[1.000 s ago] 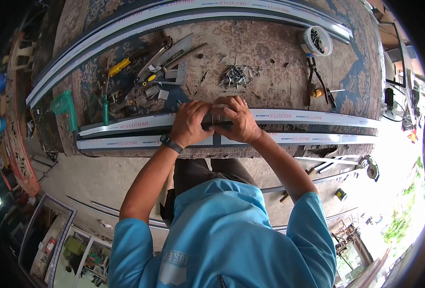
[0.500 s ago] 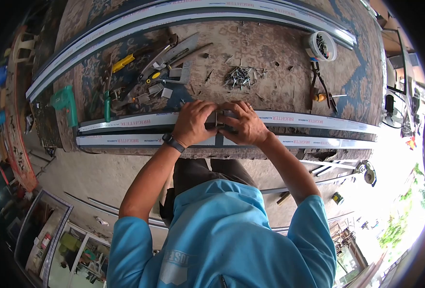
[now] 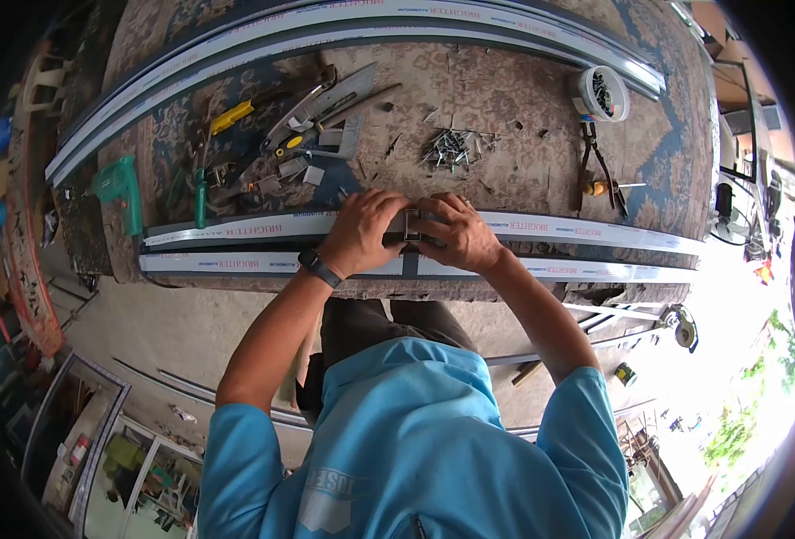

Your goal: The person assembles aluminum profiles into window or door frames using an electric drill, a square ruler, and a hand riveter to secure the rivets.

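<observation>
Bent over the bench, my left hand (image 3: pixel 361 232) and my right hand (image 3: pixel 463 236) face each other with curled fingers. Between them is a small rectangular metal bracket (image 3: pixel 412 225), its edges pinched from both sides. It sits at the farther of two long aluminium profiles (image 3: pixel 550 229), which carry white printed film. My fingers partly cover the bracket and that profile. Closer to my body lies the second aluminium profile (image 3: pixel 559 268), with a dark gap in its film below the bracket.
Beyond my hands lies a pile of rivets (image 3: pixel 458 148). A tub of fasteners (image 3: pixel 602 93) and pliers (image 3: pixel 597 166) are at right. Left are a green power tool (image 3: pixel 120 193), a green-handled screwdriver (image 3: pixel 201 202) and metal offcuts (image 3: pixel 312 174). More profiles (image 3: pixel 325 40) run along the back.
Both hands keep nearly the same hold around the bracket. The whole view has shifted very slightly; nothing else has visibly moved.
</observation>
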`<state>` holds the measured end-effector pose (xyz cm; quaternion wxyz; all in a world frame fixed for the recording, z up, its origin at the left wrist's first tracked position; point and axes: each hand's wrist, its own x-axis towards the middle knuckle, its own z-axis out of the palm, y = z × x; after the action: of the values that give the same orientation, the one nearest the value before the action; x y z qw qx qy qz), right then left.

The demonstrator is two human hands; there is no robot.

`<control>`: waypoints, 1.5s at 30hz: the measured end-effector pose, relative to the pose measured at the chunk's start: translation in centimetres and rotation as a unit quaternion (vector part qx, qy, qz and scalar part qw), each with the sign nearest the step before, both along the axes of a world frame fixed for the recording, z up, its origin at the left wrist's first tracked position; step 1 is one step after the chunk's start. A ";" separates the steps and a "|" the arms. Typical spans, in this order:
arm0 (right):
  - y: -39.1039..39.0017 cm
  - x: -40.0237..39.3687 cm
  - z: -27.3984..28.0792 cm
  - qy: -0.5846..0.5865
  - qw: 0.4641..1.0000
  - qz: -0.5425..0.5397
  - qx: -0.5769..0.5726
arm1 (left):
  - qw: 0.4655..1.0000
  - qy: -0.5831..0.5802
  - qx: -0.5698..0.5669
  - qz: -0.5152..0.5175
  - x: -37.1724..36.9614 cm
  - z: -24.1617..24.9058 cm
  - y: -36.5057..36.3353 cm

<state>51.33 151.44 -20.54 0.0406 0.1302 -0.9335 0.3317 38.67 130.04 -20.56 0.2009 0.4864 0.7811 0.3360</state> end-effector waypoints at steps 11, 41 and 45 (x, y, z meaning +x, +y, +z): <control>-0.1 -0.5 0.2 0.006 1.000 0.002 0.000 | 1.000 -0.022 0.005 0.001 -0.1 -0.1 -0.2; 0.0 -1.0 -0.3 0.002 1.000 0.020 0.018 | 0.730 0.112 -0.382 0.555 -33.5 -3.1 -37.4; 0.1 -0.7 -0.7 -0.001 1.000 0.021 0.008 | 0.783 0.103 -0.320 0.523 -36.3 -8.0 -44.2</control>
<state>50.66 151.55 -21.25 0.0320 0.1503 -0.9330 0.3255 2.38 85.84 -28.56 0.0568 -0.0577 0.9944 0.0679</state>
